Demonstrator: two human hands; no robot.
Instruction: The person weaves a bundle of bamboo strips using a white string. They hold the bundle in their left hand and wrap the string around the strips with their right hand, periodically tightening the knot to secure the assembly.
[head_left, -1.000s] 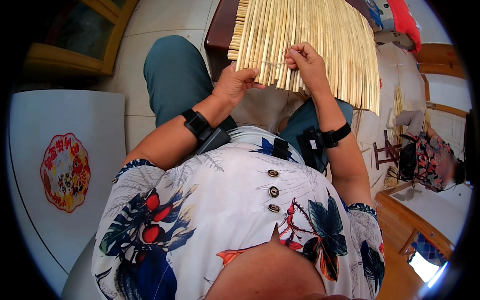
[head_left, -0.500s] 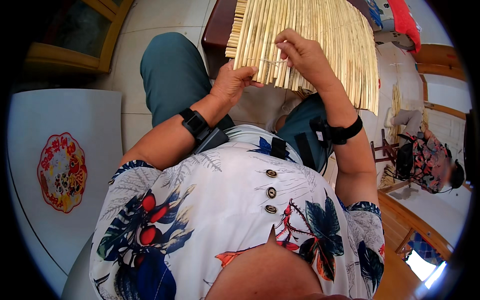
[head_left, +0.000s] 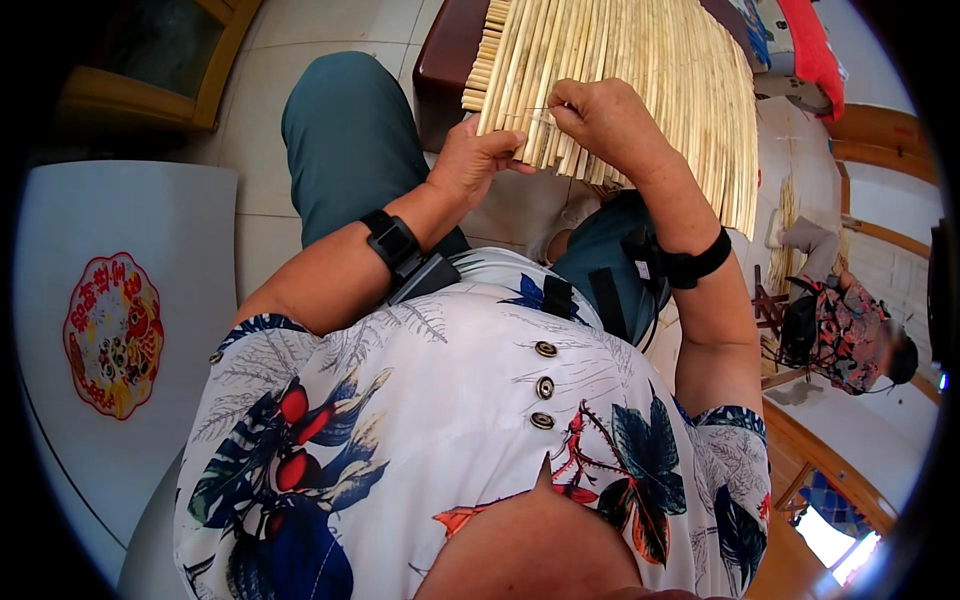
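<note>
A mat of pale, straw-coloured reed stalks [head_left: 640, 90] lies over a dark red-brown table, its near edge hanging toward my lap. My left hand [head_left: 470, 160] grips the near left corner of this mat, thumb on top and fingers underneath. Just above the stalks, my right hand [head_left: 610, 118] is closed in a pinch. From its fingertips a thin, dark, needle-like piece [head_left: 538, 107] points left across the reeds; its exact kind is too small to tell. Pale thread [head_left: 540, 118] crosses the stalks between both hands.
The dark table corner [head_left: 445, 70] shows left of the mat. A white cabinet [head_left: 200, 250] with a colourful sticker stands at my left. Far right, another person [head_left: 850, 335] sits near a bundle of loose stalks [head_left: 785, 225]. Tiled floor [head_left: 260, 170] lies around my knees.
My right hand has moved slightly down and closed from a looser finger pose into a tighter pinch. The left hand keeps its grip on the mat's corner.
</note>
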